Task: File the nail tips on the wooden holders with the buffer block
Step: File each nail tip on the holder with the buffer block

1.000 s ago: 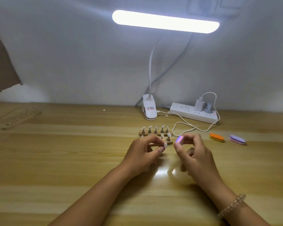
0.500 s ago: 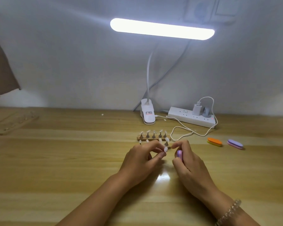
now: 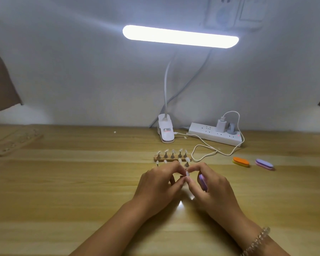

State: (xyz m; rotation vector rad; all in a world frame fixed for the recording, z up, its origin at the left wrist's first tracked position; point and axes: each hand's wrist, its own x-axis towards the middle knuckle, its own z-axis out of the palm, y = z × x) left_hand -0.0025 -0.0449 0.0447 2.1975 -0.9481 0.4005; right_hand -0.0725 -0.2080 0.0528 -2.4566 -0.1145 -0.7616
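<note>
A wooden holder with a row of clear nail tips on small metal stands sits mid-table; a second row of tips stands just in front, partly hidden by my fingers. My left hand pinches one small stand with a nail tip lifted off the holder. My right hand touches that tip with thumb and forefinger, and its curled fingers hold a purple buffer block.
An orange buffer and a purple buffer lie to the right. A clip lamp base, a white power strip and a looping cable sit behind. Another wooden holder lies far left.
My right hand has turned the purple buffer away from the tip and tucked it into the palm, and its thumb and forefinger have come onto the tip. Both hands sit slightly lower in view.
</note>
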